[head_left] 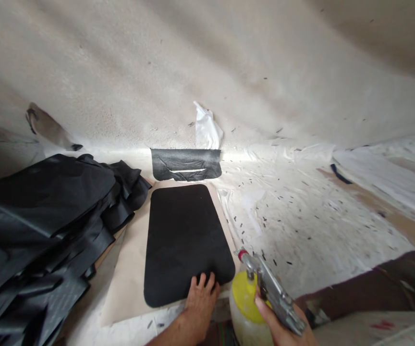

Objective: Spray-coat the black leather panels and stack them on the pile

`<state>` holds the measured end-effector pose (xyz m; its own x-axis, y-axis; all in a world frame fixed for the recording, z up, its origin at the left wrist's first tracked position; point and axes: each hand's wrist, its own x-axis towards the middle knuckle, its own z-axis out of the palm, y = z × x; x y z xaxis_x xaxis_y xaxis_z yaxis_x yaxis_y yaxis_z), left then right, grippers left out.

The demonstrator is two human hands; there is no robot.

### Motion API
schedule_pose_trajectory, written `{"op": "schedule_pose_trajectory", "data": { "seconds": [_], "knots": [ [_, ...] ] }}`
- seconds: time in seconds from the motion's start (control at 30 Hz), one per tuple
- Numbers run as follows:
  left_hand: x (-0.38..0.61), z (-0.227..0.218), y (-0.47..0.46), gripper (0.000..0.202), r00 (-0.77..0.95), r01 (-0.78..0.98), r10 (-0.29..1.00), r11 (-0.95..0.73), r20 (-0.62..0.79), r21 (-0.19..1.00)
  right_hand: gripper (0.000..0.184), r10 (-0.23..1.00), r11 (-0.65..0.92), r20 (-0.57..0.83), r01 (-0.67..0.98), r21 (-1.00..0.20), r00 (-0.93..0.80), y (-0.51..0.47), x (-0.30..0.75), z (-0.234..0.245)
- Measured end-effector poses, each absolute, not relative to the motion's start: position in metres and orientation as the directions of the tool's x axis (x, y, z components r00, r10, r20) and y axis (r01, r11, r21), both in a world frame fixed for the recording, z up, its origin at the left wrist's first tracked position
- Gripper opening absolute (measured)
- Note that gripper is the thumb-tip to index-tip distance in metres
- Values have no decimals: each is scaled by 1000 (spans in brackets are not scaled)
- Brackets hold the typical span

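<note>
A black rectangular sheet with rounded corners [188,240] lies flat on a beige board [124,288]. On its near edge rests my left hand [202,300], fingers slightly spread and fingertips on the black surface; the hand is open. My right hand [283,324] is wrapped around a metal spray gun [270,283], just right of the sheet's near corner. Below the gun hangs a whitish cup with a yellow lid [245,293]. The gun's red-ringed nozzle points up and left, toward the far side. The trigger is partly hidden by my fingers.
A heap of folded black sheets [49,226] lies left of the board. Behind it, a crumpled black piece [186,164] and a white scrap [207,127] sit against the pale draped backing [150,86]. White sheeting [286,216] with many small dark bits spreads to the right.
</note>
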<state>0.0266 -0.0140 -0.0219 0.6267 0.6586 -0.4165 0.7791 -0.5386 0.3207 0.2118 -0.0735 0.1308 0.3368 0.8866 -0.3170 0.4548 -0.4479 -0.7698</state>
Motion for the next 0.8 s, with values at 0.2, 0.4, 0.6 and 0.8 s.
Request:
{"op": "schedule_pose_trajectory", "data": {
  "seconds": [0.2, 0.4, 0.6, 0.8],
  "knots": [
    [31, -31, -18, 59, 589, 806, 715, -486, -376, 337, 53, 869, -456, -338, 320, -830, 361, -69, 213, 121],
    [30, -38, -21, 65, 587, 808, 726, -500, -359, 311, 46, 874, -397, -269, 275, -876, 404, -65, 208, 118],
    [29, -35, -22, 63, 586, 808, 735, -495, -342, 320, 40, 901, -354, -227, 323, -878, 368, -63, 212, 122],
    [25, -39, -27, 72, 616, 786, 734, -551, -284, 281, 34, 897, -367, -231, 346, -864, 376, -67, 215, 128]
  ]
}}
